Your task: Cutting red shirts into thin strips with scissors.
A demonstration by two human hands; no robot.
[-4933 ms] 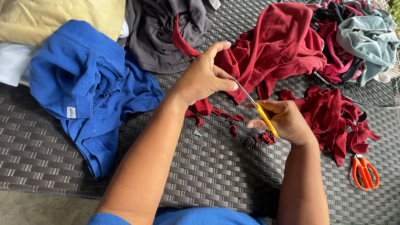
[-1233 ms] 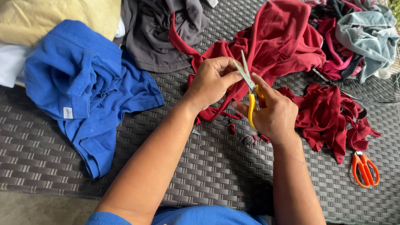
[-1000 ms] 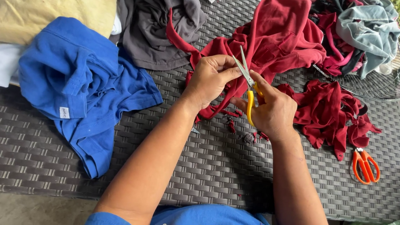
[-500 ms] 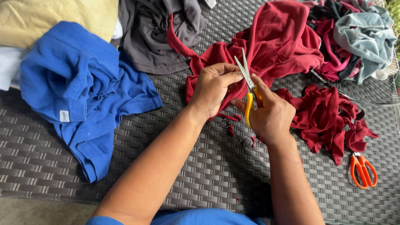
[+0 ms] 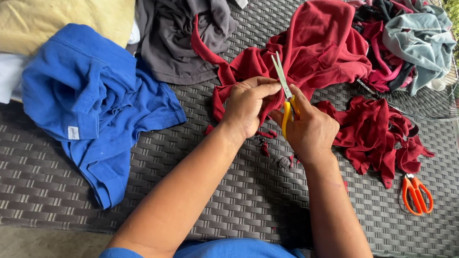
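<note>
My right hand (image 5: 308, 130) grips yellow-handled scissors (image 5: 283, 87), blades pointing up and away over a dark red garment (image 5: 318, 46). My left hand (image 5: 247, 106) pinches a strip of that red cloth right beside the blades. The two hands almost touch above the woven grey table (image 5: 224, 199). Small red scraps (image 5: 271, 148) lie on the table just under the hands. Whether the blades are open or closed is hard to make out.
A blue shirt (image 5: 89, 101) lies at left, a yellow cloth (image 5: 48, 5) behind it, a grey garment (image 5: 177, 26) at top centre. A pile of cut red pieces (image 5: 373, 135) and orange-handled scissors (image 5: 415, 193) lie at right. A wire basket (image 5: 439, 102) holds mixed clothes.
Both hands have come together and risen toward the red garment; the scissors swung from pointing left to pointing up. In the last second the hands have shifted only slightly.
</note>
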